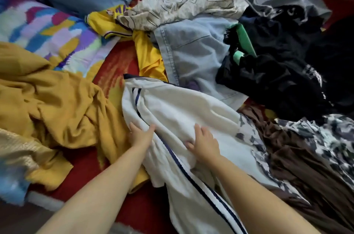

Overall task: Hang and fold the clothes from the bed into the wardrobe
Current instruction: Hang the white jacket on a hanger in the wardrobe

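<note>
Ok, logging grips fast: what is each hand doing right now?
Left hand: grips a fold of the white garment.
Right hand: grips the same white garment, fingers curled into the cloth.

White navy-striped garment [178,111] lies crumpled among heaped clothes [210,45].

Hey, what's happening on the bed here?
A person is sorting a pile of clothes spread over a bed with a red sheet. Both bare hands are on a white garment with navy stripes: the left hand grips its striped edge, and the right hand presses into the cloth with fingers bunching it. Around it lie a mustard-yellow cloth, light blue jeans, a heap of black clothes and a brown pleated skirt. No wardrobe is in view.
</note>
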The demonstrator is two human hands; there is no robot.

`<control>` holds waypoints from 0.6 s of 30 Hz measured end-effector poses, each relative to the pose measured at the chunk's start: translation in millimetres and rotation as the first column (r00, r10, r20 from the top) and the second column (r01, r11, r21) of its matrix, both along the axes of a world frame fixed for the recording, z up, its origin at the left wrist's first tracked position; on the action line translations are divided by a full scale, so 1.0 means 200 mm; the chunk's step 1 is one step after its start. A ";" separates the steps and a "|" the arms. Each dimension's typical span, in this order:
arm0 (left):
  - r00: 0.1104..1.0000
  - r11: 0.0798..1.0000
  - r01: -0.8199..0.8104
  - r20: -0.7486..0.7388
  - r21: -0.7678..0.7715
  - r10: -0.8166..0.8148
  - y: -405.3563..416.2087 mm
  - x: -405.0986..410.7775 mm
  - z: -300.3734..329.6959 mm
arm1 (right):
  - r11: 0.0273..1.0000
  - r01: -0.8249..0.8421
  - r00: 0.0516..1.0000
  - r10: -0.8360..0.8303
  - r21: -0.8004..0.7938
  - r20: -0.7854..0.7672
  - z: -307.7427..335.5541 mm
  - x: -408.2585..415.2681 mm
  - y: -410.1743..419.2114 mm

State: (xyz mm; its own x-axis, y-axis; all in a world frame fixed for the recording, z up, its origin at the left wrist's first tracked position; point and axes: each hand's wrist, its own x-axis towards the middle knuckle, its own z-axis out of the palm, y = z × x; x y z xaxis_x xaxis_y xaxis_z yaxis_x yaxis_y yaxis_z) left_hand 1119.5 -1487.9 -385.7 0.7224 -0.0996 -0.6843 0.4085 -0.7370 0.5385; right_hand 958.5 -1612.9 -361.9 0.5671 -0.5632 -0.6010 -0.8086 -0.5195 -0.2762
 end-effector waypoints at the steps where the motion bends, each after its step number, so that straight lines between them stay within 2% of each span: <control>1: 0.999 0.999 -0.037 -0.016 0.001 0.037 0.02 0.03 -0.03 | 0.999 -0.030 0.999 0.030 0.014 -0.041 -0.04 0.01 0.02; 3: 0.990 0.993 -0.120 -0.072 -0.019 0.119 0.06 0.05 -0.05 | 0.999 -0.036 0.999 0.036 -0.004 -0.022 -0.08 0.00 0.04; 7: 0.949 0.962 -0.256 -0.212 -0.093 0.232 0.15 0.05 0.03 | 0.986 0.161 0.977 -0.154 -0.032 0.146 0.04 -0.03 0.02; 10: 0.925 0.929 -0.332 -0.252 -0.166 0.285 0.18 0.00 0.19 | 0.966 0.235 0.956 -0.210 -0.109 0.203 0.21 -0.04 -0.02; 13: 0.932 0.888 -0.346 -0.219 -0.303 0.288 0.19 -0.08 0.41 | 0.954 0.286 0.917 -0.247 -0.084 0.314 0.41 -0.03 -0.04; 18: 0.960 0.815 -0.271 -0.084 -0.512 0.266 0.20 -0.34 0.91 | 0.988 0.149 0.871 -0.150 0.040 0.469 0.81 -0.07 0.01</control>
